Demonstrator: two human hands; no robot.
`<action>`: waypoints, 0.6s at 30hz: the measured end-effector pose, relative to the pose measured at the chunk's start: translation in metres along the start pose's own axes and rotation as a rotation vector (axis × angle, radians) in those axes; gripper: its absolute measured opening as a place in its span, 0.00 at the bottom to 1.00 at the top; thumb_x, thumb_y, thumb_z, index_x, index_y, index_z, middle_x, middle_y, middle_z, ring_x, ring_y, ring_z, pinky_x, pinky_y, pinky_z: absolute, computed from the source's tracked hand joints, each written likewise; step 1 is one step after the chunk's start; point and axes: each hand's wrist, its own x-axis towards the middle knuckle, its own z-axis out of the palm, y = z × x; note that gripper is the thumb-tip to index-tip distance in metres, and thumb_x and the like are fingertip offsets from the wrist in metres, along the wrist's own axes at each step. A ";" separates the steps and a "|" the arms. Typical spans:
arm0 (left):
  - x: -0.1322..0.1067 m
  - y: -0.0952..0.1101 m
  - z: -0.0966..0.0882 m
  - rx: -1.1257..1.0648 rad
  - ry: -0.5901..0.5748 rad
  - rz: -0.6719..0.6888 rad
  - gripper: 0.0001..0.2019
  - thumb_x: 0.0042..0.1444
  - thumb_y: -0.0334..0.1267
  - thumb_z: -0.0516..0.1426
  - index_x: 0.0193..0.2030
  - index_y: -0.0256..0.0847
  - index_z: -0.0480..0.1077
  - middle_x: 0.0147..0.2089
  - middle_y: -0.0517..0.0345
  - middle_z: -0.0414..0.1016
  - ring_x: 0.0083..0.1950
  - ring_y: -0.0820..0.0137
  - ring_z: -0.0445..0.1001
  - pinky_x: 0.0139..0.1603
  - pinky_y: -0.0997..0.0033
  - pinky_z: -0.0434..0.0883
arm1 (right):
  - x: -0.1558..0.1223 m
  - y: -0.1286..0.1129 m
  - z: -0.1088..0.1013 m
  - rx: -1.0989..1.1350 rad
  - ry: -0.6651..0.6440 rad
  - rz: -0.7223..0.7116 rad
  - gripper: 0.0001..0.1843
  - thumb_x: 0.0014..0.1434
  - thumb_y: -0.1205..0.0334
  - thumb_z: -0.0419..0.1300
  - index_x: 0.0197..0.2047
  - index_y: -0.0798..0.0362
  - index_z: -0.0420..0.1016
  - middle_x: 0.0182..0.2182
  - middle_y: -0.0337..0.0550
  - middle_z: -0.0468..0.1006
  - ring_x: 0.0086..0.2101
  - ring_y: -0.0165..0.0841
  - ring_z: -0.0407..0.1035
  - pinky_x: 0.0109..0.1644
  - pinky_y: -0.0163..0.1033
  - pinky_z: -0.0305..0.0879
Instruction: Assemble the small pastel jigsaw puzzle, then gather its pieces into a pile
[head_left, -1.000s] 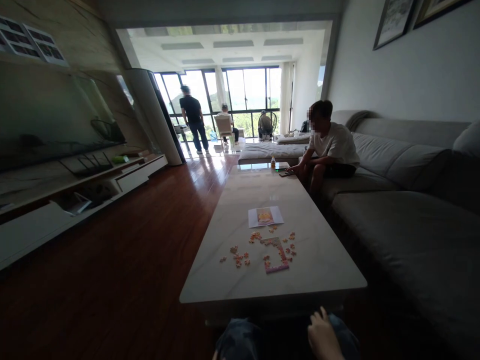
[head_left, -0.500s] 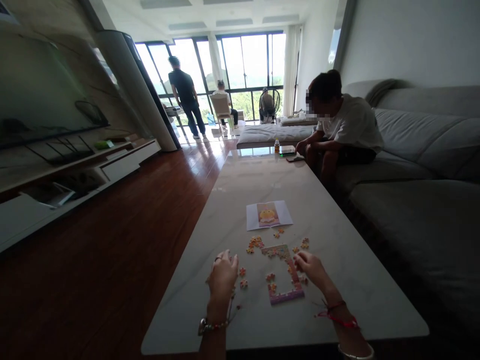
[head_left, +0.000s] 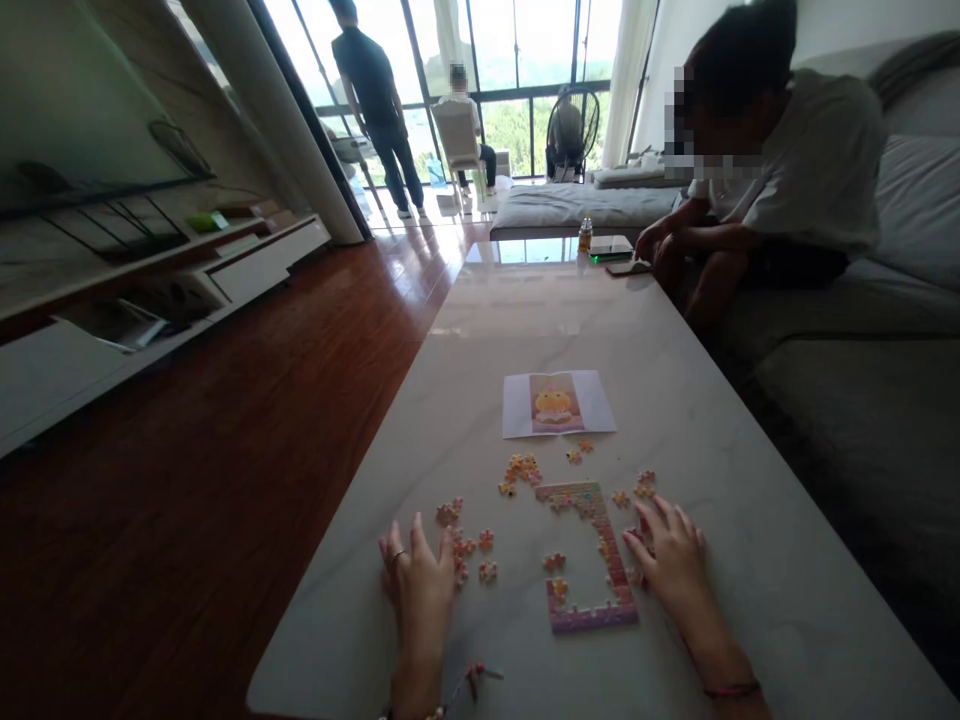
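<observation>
Flanking puzzle (head_left: pixel 592 615) edges: left hand (head_left: pixel 420 590), right hand (head_left: pixel 675 565), touching?

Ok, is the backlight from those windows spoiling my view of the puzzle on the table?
Head view: the windows are blown out white, and glare covers the far end of the table; the puzzle pieces are dim but legible; left hand and right hand look sharp; wide-angle distortion stretches the edges.

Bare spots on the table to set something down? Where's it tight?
Free: the long table stretch between reference sheet and bottle; also right of the right hand. Crowded: loose pieces and puzzle frame between it and the left hand.
</observation>
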 end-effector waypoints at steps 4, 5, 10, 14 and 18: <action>-0.006 -0.019 0.008 -0.048 -0.081 0.029 0.28 0.51 0.46 0.48 0.55 0.27 0.58 0.58 0.35 0.54 0.60 0.52 0.52 0.57 0.54 0.56 | 0.000 0.001 -0.004 0.036 0.026 -0.009 0.18 0.53 0.57 0.49 0.45 0.54 0.69 0.49 0.54 0.65 0.52 0.48 0.55 0.50 0.55 0.54; -0.006 -0.020 0.007 -0.055 -0.093 0.034 0.28 0.51 0.46 0.47 0.55 0.28 0.58 0.58 0.35 0.53 0.61 0.52 0.51 0.57 0.54 0.56 | 0.000 0.001 -0.005 0.054 0.035 -0.011 0.18 0.53 0.58 0.50 0.45 0.55 0.69 0.48 0.54 0.66 0.51 0.48 0.55 0.50 0.55 0.54; 0.001 -0.010 -0.003 -0.045 -0.175 -0.004 0.30 0.53 0.47 0.46 0.57 0.25 0.54 0.58 0.31 0.52 0.61 0.51 0.49 0.58 0.55 0.53 | 0.004 0.009 -0.010 0.202 0.078 -0.030 0.16 0.52 0.60 0.52 0.44 0.55 0.68 0.44 0.52 0.70 0.47 0.42 0.61 0.49 0.49 0.58; 0.003 -0.002 -0.009 -0.028 -0.179 -0.008 0.29 0.53 0.46 0.46 0.57 0.25 0.55 0.58 0.29 0.51 0.61 0.50 0.48 0.59 0.55 0.52 | 0.008 0.013 -0.016 0.303 0.092 0.011 0.14 0.52 0.63 0.52 0.43 0.56 0.69 0.40 0.50 0.72 0.42 0.38 0.65 0.46 0.45 0.61; 0.004 0.004 -0.012 -0.047 -0.129 -0.017 0.29 0.54 0.46 0.46 0.56 0.26 0.56 0.58 0.31 0.52 0.61 0.53 0.50 0.59 0.57 0.52 | 0.014 0.011 -0.024 0.333 0.088 0.039 0.14 0.52 0.64 0.52 0.42 0.58 0.69 0.40 0.50 0.72 0.42 0.38 0.66 0.47 0.43 0.62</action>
